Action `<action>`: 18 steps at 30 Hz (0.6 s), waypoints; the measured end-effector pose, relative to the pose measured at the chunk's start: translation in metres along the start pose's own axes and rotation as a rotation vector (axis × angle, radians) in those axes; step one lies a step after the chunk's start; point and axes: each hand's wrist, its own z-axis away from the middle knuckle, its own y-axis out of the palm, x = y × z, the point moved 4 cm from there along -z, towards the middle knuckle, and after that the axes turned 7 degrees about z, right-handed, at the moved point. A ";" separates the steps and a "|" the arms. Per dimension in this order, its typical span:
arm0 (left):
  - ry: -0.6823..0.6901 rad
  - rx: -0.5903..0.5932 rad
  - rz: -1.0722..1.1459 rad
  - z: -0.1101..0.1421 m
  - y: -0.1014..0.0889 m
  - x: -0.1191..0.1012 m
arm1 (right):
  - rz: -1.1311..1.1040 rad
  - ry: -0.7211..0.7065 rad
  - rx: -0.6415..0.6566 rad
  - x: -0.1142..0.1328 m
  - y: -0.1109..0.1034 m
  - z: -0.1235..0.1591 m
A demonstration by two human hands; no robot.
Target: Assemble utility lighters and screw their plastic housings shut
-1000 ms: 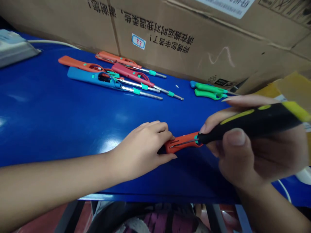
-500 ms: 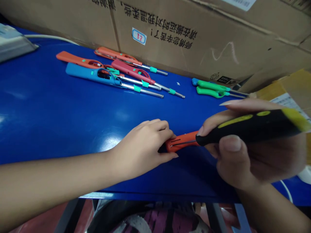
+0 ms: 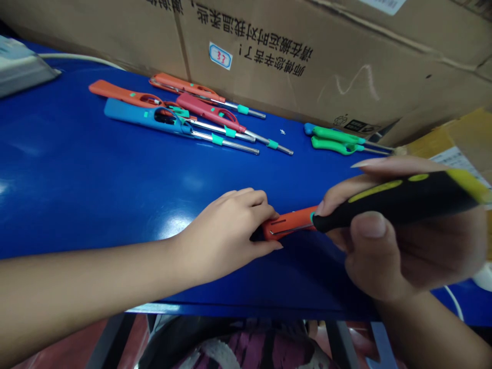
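My left hand (image 3: 232, 233) is closed around one end of an orange lighter body (image 3: 294, 219), pressing it to the blue tabletop. In my right hand (image 3: 378, 256) is a screwdriver (image 3: 400, 197) with a black handle and yellow grip marks, gripped between thumb and fingers. Its thin metal shaft lies along the orange body, and the tip touches it close to the left fingertips. The far end of the lighter is hidden behind my right hand and the handle.
Several long-necked lighters lie at the back left, among them a blue lighter (image 3: 130, 110) and a red lighter (image 3: 205, 108). Green lighters (image 3: 334, 141) lie farther right. A large cardboard box (image 3: 269, 31) walls the back. The blue table's (image 3: 96, 205) front edge is near my lap.
My right hand and the screwdriver have shifted very slightly to the right, and a bit of turquoise now shows by the handle's front end. My left hand stays in place.
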 end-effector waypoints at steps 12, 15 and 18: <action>0.007 -0.004 -0.006 0.001 0.001 0.002 | 0.095 -0.096 -0.051 0.005 0.001 -0.002; 0.005 -0.006 -0.006 0.001 0.001 0.002 | 0.090 -0.124 -0.036 0.005 0.002 -0.002; -0.006 -0.004 -0.008 0.001 0.001 0.002 | 0.087 -0.159 -0.024 0.006 0.002 -0.004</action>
